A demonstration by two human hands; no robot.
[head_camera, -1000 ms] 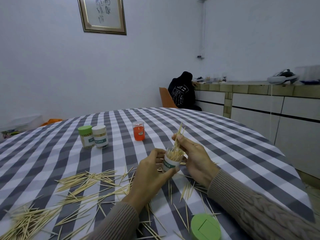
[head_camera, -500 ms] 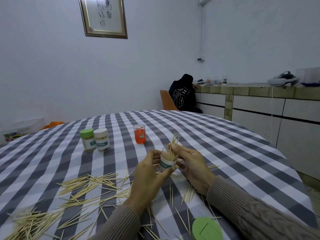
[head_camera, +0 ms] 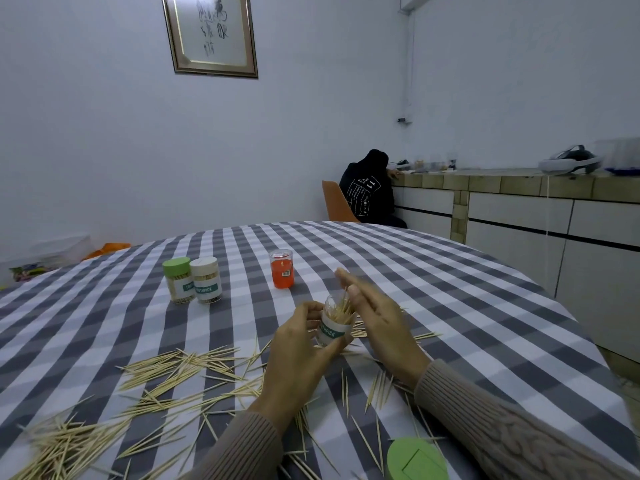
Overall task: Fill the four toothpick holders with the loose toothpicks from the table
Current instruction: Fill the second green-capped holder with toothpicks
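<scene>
Clear plastic toothpick holder with white label (head_camera: 335, 323), part full, tilted above the desk (head_camera: 450, 289) in my left hand (head_camera: 298, 355), fingers wrapped round it. Right hand (head_camera: 377, 320) flat, fingers straight, against the sticking-out picks. Risk: a hard push tips the holder, spilling picks.

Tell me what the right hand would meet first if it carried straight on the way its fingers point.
Probably nothing near: the right hand points up and away over the checked table; the orange plastic toothpick holder sits to its left, though depth is unclear.
</scene>
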